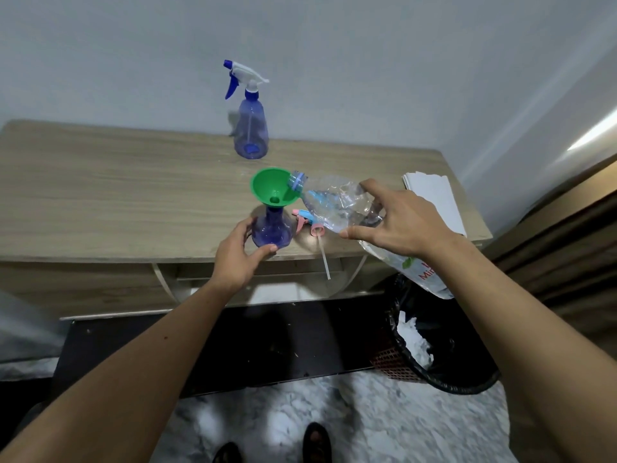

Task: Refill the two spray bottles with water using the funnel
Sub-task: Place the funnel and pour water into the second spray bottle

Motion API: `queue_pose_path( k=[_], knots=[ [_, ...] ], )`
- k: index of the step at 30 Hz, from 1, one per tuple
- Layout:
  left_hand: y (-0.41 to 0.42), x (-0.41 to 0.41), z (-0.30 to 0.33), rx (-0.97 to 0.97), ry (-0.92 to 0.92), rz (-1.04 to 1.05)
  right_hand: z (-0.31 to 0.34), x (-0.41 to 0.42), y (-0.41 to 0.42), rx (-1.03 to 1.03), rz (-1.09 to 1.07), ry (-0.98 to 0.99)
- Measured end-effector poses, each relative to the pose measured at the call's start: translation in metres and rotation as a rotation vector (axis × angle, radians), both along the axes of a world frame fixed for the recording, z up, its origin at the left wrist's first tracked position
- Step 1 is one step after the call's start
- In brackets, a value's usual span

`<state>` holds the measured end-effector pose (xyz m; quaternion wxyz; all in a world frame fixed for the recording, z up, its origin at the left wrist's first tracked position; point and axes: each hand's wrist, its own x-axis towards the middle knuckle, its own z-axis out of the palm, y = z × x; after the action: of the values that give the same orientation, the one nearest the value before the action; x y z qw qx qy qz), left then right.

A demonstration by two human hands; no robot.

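A blue spray bottle (271, 227) without its head stands near the table's front edge, with a green funnel (271, 189) in its neck. My left hand (237, 254) grips that bottle's base. My right hand (399, 225) holds a crumpled clear water bottle (337, 203), tipped so its blue-ringed mouth rests over the funnel rim. A pink and blue spray head (309, 223) with its dip tube lies on the table beside the bottle. A second blue spray bottle (251, 128), its white and blue head on, stands upright at the back by the wall.
The wooden table (117, 195) runs along a pale wall. A white paper stack (434, 198) lies at the right end. A bin with a black liner (434, 345) stands on the floor below right. A plastic bag (417, 272) hangs under my right wrist.
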<state>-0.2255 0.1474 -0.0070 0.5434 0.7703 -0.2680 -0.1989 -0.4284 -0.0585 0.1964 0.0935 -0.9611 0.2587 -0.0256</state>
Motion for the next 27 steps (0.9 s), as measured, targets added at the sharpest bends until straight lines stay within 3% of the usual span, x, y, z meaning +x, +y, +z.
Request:
queue_pose_path(
  k=[27],
  knots=[
    [-0.002,0.002,-0.005,-0.008,-0.028,0.016,0.01,-0.004,0.002,-0.104,0.012,0.09]
  ],
)
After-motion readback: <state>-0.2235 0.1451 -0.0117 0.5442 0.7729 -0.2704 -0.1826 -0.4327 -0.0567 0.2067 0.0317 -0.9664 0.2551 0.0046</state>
